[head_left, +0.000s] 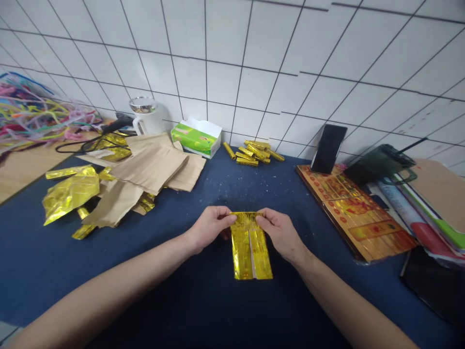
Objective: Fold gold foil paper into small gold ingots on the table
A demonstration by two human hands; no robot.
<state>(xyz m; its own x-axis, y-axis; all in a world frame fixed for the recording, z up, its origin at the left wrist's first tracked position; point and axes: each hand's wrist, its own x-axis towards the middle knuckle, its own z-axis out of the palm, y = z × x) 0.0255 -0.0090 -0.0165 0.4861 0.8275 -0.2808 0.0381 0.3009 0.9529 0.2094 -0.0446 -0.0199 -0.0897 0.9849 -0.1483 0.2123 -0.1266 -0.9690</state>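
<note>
A folded sheet of gold foil paper [241, 249] lies on the dark blue tabletop in front of me, its two side flaps nearly meeting along a narrow middle gap. My left hand [210, 225] pinches its far left corner between thumb and fingers. At the far right corner, my right hand [281, 230] grips the same sheet in a like pinch. The far edge looks folded over between both hands. Farther back, near the wall, is a small pile of rolled gold foil paper tubes [256, 152].
Left are brown paper sheets [152, 162], crumpled gold foil [72, 191], a white mug [148, 121] and colourful pipe cleaners [39, 114]. A green tissue pack [196, 138] stands by the tiled wall. Right are a propped phone [329, 148], an orange printed packet [358, 213] and a dark cup [379, 165].
</note>
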